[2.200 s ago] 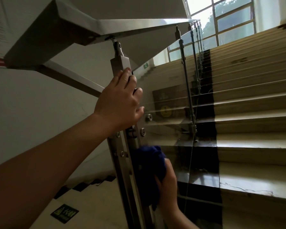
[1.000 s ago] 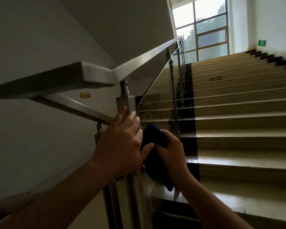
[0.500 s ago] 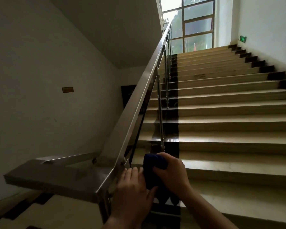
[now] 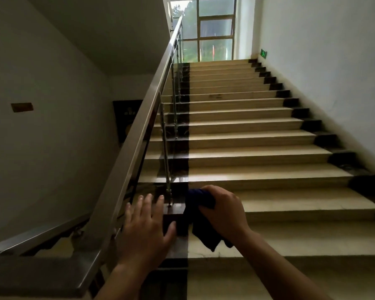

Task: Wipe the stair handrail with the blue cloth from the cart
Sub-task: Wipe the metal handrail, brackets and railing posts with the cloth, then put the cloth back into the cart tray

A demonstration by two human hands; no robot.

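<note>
- Gripping the bunched blue cloth (image 4: 206,234) in the curled right hand (image 4: 222,210) — just beside the handrail (image 4: 139,131).
- Spreading the left hand (image 4: 146,226) flat — holding nothing.

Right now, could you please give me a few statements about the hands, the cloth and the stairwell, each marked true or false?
1. The right hand grips the blue cloth. True.
2. The left hand is curled round the handrail. False: its fingers are straight and spread, next to the rail's lower end.
3. The blue cloth lies draped over the top of the handrail. False: it is held to the right of the rail, low over the stairs.
4. A green sign is on the wall to the right of the stairs, near the top. True.
5. The handrail climbs toward the window. True.
</note>
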